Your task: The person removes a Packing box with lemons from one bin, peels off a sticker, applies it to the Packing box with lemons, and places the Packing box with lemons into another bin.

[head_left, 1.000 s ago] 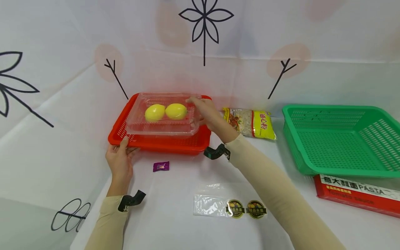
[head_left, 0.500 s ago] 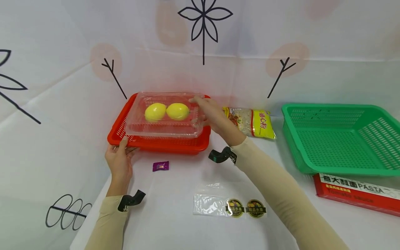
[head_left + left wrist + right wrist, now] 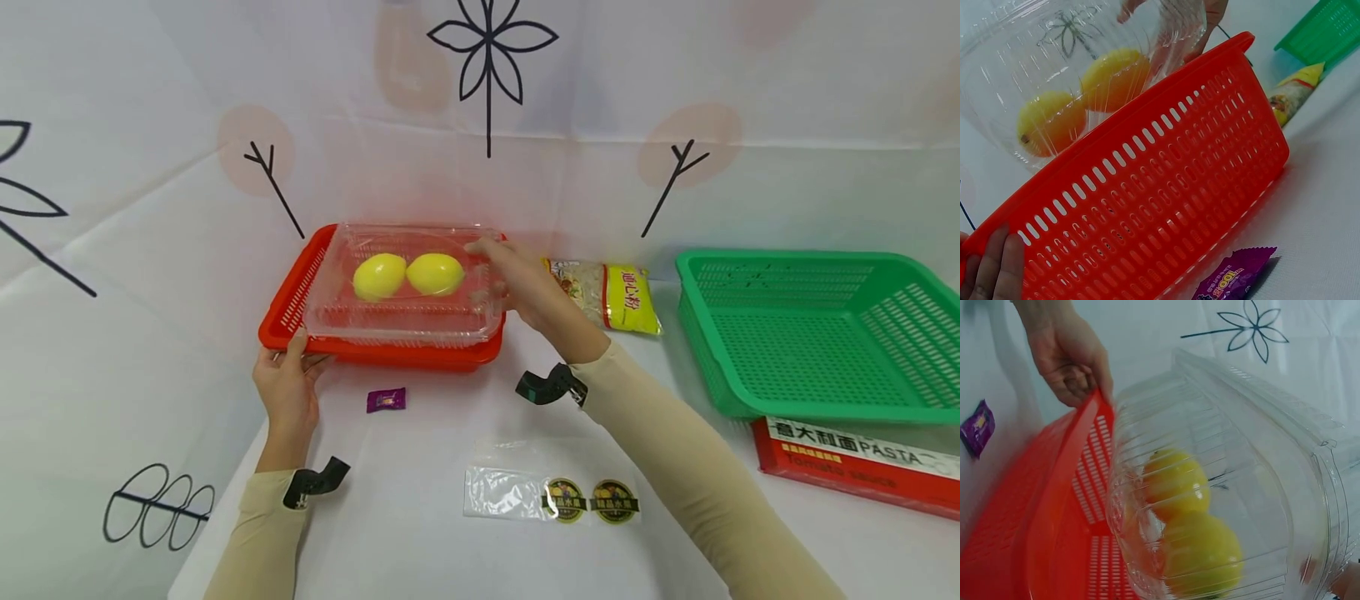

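A clear plastic clamshell box (image 3: 337, 292) with two yellow lemons (image 3: 435, 275) inside overlaps the red basket (image 3: 405, 357) in the head view. My right hand (image 3: 517, 275) grips the box by its right end, thumb over the top. In the right wrist view the box (image 3: 1241, 425) is tilted over the basket's opening (image 3: 1079, 462). My left hand (image 3: 288, 383) holds the basket's near left corner, thumb over the rim and fingers (image 3: 1007, 269) against the outer wall.
A small purple candy packet (image 3: 386, 400) lies before the basket. A clear bag with round stickers (image 3: 551, 496) is nearer. To the right are a yellow pasta bag (image 3: 630, 296), a green basket (image 3: 817, 358) and a red pasta box (image 3: 847, 471).
My right hand has drawn the box a little to the right and toward me, the lemons with it. The left hand stays on the basket's corner.
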Available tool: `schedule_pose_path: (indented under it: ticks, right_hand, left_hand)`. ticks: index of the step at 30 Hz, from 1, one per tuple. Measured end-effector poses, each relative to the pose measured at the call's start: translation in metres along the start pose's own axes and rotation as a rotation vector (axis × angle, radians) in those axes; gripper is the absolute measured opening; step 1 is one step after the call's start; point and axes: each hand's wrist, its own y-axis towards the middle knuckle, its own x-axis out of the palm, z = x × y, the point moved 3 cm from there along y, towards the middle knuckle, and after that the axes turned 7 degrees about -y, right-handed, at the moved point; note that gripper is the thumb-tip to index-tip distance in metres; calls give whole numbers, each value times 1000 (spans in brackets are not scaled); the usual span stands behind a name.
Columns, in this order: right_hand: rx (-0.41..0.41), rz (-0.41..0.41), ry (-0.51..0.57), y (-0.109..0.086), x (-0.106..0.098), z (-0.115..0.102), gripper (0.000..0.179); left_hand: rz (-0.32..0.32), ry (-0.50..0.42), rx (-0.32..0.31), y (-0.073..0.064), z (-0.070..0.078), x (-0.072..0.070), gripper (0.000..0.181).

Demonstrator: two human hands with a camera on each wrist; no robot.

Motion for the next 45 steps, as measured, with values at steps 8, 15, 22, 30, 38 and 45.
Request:
schedule_pose_path:
  ticks: [8,15,22,30,38,45]
  right_hand:
    - [-24,-5,-22,-9,-3,-2,57]
    - [-21,11,-29,-15,-7,-2,58]
    - [-53,1,-17,-21,-11,-4,55]
    - [-52,-14,12,-29,-18,-1,54]
    - [-24,15,39,-33,-22,1,50]
    - [-20,38,5,-39,-30,4,52]
  left_hand:
    - [12,-21,-7,1,-1,-1,53]
    - [15,-40,-24,3,-1,-1,52]
    - [17,-48,-26,2,-1,0,53]
    - [7,-49,-15,1,0,3,52]
    - [15,-63,-4,2,0,0,52]
    - [10,-89,-27,4,-2,0,58]
